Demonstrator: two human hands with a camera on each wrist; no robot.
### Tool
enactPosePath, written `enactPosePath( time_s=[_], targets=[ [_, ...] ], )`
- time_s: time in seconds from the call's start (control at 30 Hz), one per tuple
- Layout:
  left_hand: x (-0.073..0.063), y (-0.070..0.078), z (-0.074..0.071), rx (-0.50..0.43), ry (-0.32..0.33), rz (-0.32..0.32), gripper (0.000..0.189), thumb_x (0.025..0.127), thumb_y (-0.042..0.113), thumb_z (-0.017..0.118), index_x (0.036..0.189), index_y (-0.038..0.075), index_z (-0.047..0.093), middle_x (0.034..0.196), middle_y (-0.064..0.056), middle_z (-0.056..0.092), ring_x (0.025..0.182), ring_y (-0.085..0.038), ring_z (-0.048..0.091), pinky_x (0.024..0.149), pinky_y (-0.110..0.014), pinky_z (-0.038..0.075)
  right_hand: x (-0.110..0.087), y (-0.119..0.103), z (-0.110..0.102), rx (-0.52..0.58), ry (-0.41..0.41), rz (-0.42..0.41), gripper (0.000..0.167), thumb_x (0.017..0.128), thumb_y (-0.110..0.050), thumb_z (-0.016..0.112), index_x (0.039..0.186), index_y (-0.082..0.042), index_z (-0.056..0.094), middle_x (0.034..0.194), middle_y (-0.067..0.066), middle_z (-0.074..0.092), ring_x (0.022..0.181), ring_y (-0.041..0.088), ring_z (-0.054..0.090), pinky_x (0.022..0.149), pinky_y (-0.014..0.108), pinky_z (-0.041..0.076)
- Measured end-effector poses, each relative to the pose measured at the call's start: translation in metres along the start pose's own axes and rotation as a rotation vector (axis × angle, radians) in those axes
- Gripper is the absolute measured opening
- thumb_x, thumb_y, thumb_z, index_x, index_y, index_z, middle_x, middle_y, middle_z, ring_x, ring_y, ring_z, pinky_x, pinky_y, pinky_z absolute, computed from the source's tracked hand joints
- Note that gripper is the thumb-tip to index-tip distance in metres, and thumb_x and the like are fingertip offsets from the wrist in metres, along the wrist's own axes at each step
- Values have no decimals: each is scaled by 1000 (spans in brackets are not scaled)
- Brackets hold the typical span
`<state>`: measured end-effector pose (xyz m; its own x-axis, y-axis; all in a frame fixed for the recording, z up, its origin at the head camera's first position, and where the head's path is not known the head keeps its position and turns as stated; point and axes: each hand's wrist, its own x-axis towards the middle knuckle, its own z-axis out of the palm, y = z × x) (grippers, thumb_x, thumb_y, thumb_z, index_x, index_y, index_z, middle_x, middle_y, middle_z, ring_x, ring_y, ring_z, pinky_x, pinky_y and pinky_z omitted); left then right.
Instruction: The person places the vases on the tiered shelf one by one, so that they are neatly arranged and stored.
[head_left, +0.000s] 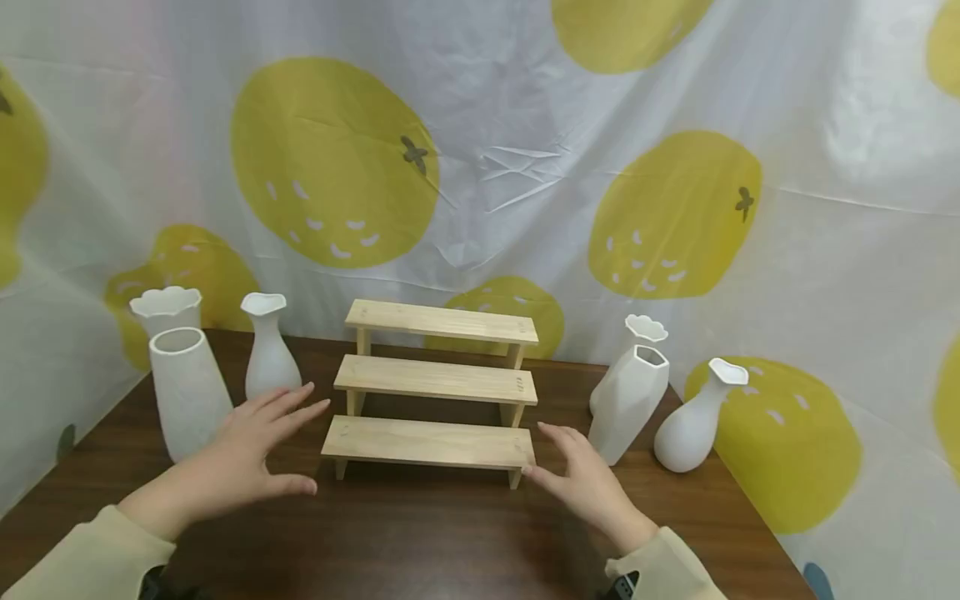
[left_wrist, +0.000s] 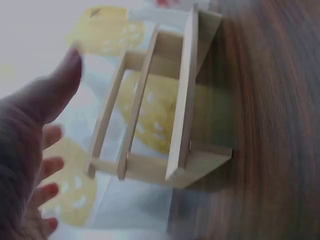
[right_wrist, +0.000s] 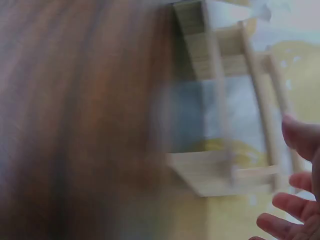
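A three-step wooden stand (head_left: 435, 377) stands in the middle of the brown table. To its left my left hand (head_left: 232, 458) is held with fingers spread and nothing in it; in the head view it overlaps a tall white vase (head_left: 187, 392). My right hand (head_left: 588, 487) hovers by the stand's lower right corner, fingers extended, its thumb tip right at the lowest step's end in the head view. Both wrist views show the wooden stand (left_wrist: 185, 100) beyond the hands, blurred on the right side.
On the left are a slim-necked vase (head_left: 270, 354) and a scalloped-rim vase (head_left: 167, 307). On the right stand a faceted vase (head_left: 628, 400), a scalloped one (head_left: 645, 329) behind it and a round-bellied vase (head_left: 690, 429). A lemon-print curtain (head_left: 495, 167) hangs behind the table (head_left: 390, 542).
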<state>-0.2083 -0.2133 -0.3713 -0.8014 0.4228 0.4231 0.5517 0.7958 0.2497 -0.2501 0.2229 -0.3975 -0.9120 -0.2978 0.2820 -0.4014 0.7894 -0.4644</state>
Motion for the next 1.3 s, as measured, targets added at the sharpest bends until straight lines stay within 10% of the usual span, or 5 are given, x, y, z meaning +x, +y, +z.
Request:
enactPosePath(
  time_s=[0.23,0.47,0.73,0.97,1.3],
  targets=[
    [-22,-18,-7,-197,466,-261,51,84,20,75,126,-4,57,128,-25,53,118,-45,44,98,-58,31,3,19,38,292,81,232,65,87,-36,71,138,-2,49,135,21,50,123,37,47,99,53,40],
    [-30,-32,-4,-271,885,-622,48,86,9,70,130,-3,55,116,-10,48,102,2,34,80,-17,27,1,27,56,484,98,285,66,87,-31,72,140,0,46,138,20,49,120,35,52,95,48,45],
    [-32,-61,3,-401,690,-824,80,85,26,72,147,-2,30,138,-26,37,122,-38,33,99,-49,29,3,27,61,532,100,260,59,89,-29,71,138,-2,51,133,20,54,117,34,54,93,47,47],
    [-36,-75,9,-418,512,-787,84,87,34,70,146,-7,26,135,-35,42,118,-47,43,93,-63,36,5,27,63,530,112,249,55,89,-25,71,136,-3,53,134,19,54,124,35,49,98,50,43],
    [-35,-78,9,-420,462,-819,89,87,37,70,148,-7,22,135,-37,40,119,-49,41,93,-65,35,0,5,49,590,121,292,50,91,-12,68,135,5,51,133,26,52,118,40,53,94,48,47]
  ],
)
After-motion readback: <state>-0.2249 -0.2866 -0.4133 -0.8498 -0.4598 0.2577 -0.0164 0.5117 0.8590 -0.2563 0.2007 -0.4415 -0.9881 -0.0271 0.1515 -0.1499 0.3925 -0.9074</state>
